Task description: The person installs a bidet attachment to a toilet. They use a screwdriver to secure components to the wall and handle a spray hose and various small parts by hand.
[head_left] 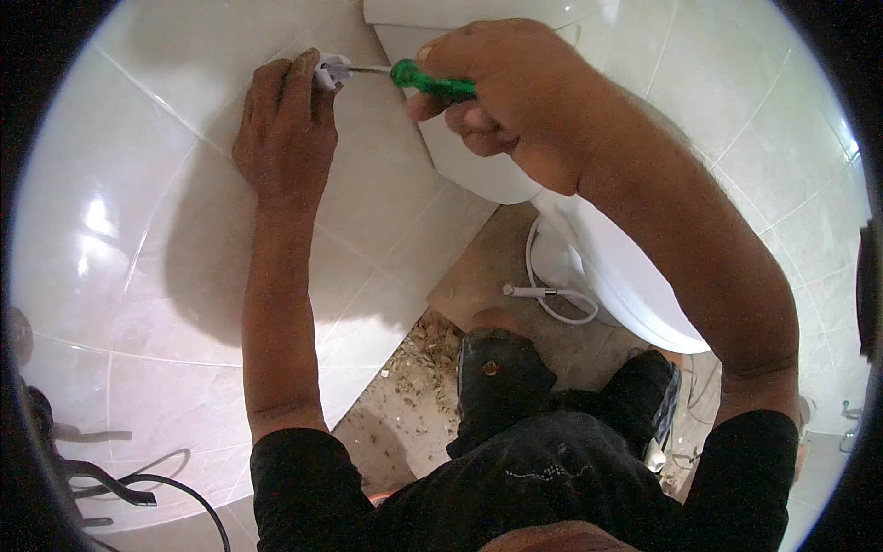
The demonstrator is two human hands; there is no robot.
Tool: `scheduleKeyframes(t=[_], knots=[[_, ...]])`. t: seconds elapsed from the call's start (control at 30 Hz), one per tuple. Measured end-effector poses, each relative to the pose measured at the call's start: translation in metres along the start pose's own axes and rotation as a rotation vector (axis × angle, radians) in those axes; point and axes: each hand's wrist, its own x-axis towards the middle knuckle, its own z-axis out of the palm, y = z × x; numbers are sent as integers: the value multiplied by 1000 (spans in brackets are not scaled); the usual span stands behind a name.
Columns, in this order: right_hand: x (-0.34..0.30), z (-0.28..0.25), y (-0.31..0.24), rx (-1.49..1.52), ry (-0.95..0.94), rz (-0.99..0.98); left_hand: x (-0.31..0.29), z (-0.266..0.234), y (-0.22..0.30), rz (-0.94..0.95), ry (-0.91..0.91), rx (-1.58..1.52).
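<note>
At the upper left, my left hand (290,120) has its fingers closed round a small white fitting (329,72) against the tiled wall. My right hand (492,87) grips the green handle of a screwdriver (434,85). Its metal shaft runs leftward, and the tip reaches the white fitting between my left fingertips. What lies behind the fitting is hidden by my fingers. Beneath my right hand, a white toilet cistern (478,166) stands against the wall.
A white toilet bowl (635,267) is below the cistern. Beside it, a white hose with a spray head (529,292) hangs or lies near the floor. Loose rubble (418,368) covers part of the floor by my legs. A dark bent pipe or bracket (106,480) and black cable show at lower left.
</note>
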Motion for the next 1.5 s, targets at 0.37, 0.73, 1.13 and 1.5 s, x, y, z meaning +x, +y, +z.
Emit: scheduleKeyframes(t=[0.37, 0.73, 1.13, 1.5], knots=[[5, 9, 12, 348, 78, 291, 6, 3, 4, 38, 48, -42], [4, 31, 24, -569, 173, -290, 0, 4, -6, 55, 43, -29], [0, 25, 32, -491, 224, -285, 2, 0, 0, -6, -13, 6], [-12, -5, -11, 353, 305, 300, 1, 5, -2, 38, -38, 53]])
